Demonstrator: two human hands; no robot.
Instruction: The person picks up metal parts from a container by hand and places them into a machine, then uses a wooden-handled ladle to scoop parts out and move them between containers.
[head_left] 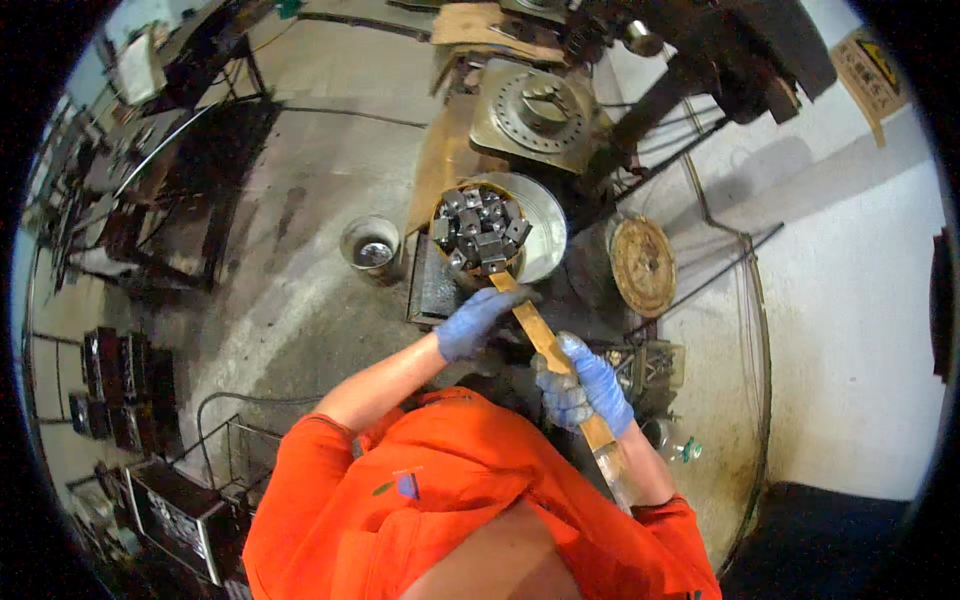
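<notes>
My right hand (585,385), in a blue glove with greyish stains, is closed around a long flat yellow-brown wooden strip (538,328). The strip slants from my right forearm up to the near rim of a round container filled with dark metal blocks (480,228), some with holes. Farther up the strip, my left hand (470,322), also gloved in blue, has its fingers together and laid across it, with darkened fingertips. How firmly the left fingers grip is hard to make out. The container stands against a wider pale metal basin (545,225).
Beyond the basin sits a machine table with a round fixture (545,105), under a dark machine head (740,50). A bucket (370,248) stands on the floor to the left. At right are a rusty round disc (642,265), a clear bottle (670,440) and a white wall.
</notes>
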